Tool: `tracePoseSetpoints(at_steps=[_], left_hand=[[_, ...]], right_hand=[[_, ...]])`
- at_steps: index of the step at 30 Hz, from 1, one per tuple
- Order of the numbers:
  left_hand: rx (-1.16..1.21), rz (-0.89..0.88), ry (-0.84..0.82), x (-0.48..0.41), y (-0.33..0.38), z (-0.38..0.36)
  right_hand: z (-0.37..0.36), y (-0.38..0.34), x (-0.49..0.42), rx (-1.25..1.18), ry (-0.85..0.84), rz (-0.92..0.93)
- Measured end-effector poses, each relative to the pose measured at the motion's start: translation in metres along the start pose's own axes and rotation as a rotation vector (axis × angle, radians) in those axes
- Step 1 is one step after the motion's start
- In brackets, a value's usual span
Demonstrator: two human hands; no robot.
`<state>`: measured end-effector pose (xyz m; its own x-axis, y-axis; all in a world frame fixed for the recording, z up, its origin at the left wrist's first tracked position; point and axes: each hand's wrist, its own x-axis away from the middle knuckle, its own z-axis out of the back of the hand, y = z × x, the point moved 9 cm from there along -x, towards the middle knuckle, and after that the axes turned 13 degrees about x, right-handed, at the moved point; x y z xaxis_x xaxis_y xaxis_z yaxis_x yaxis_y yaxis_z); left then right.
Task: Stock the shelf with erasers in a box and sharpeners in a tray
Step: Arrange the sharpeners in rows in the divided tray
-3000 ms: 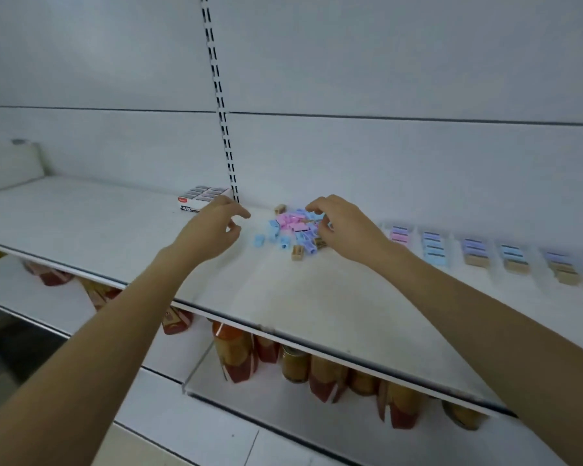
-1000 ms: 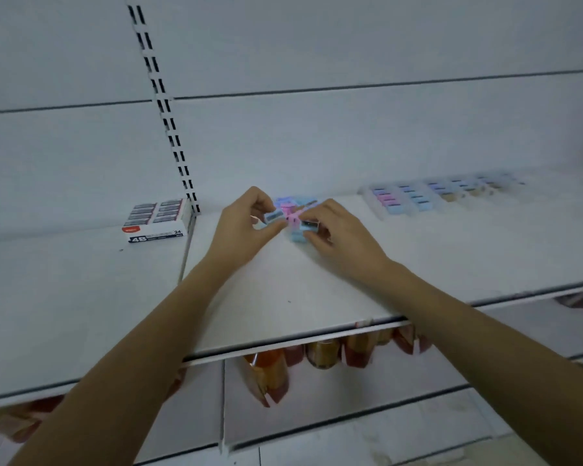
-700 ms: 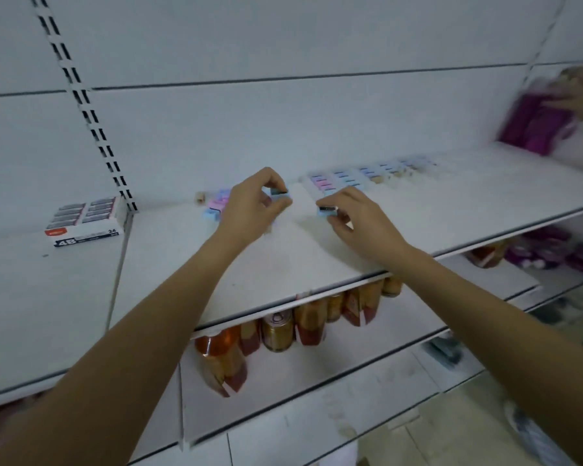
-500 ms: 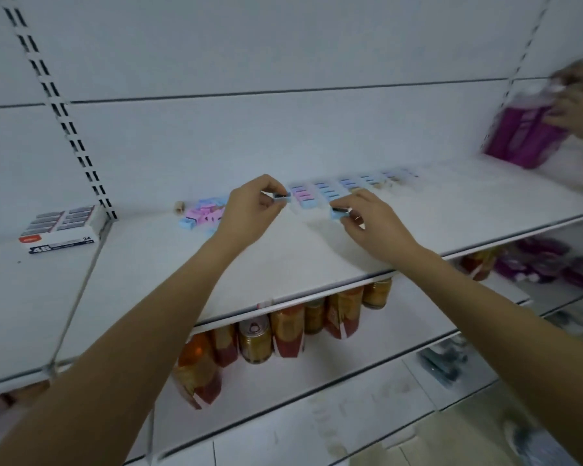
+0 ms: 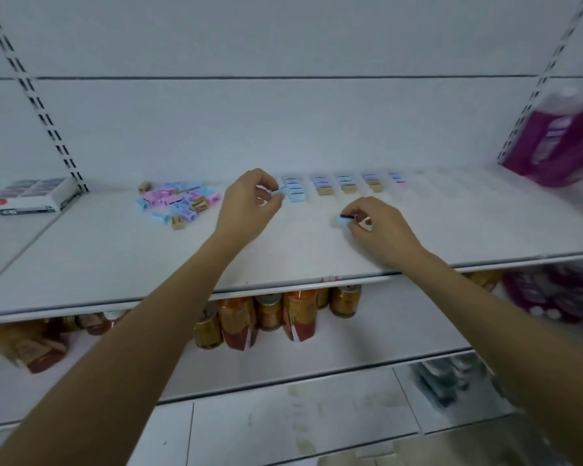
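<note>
The purple pack (image 5: 535, 153) is blurred and cut off at right.

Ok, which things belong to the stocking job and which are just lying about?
Job: white eraser box; pile of loose pastel sharpeners; clear compartment tray; blue sharpener in left hand; second blue sharpener in right hand.
Lying about: golden cans below; purple packs.

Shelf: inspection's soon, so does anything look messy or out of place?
Yes: sharpeners lie in a jumbled heap on the shelf, left of the tray, whose filled slots look orderly. The left hand and right hand each pinch one.
</note>
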<state>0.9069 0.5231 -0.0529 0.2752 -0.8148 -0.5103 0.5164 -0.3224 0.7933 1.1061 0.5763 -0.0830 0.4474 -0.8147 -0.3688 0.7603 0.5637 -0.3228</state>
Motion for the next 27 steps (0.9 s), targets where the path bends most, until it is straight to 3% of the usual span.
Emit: tracePoseSetpoints(at_steps=[7,16,21,27], left_hand=[[-0.092,-0.05,-0.08,-0.016,0.007,-0.028],[-0.168,-0.127,-0.301,-0.042,0.003,-0.087],[-0.218,-0.105,-0.314,-0.055,-0.01,-0.109],[-0.269,-0.081,-0.213,-0.07,-0.014,-0.11]], right_hand=[[0.001,0.003,-0.01,-0.003,0.02,0.016],[0.023,0.04,-0.015,0.045,0.11,-0.106],[0.023,0.055,-0.031,0.092,0.137,-0.082],[0.02,0.054,-0.077,0.089,0.168,0.03]])
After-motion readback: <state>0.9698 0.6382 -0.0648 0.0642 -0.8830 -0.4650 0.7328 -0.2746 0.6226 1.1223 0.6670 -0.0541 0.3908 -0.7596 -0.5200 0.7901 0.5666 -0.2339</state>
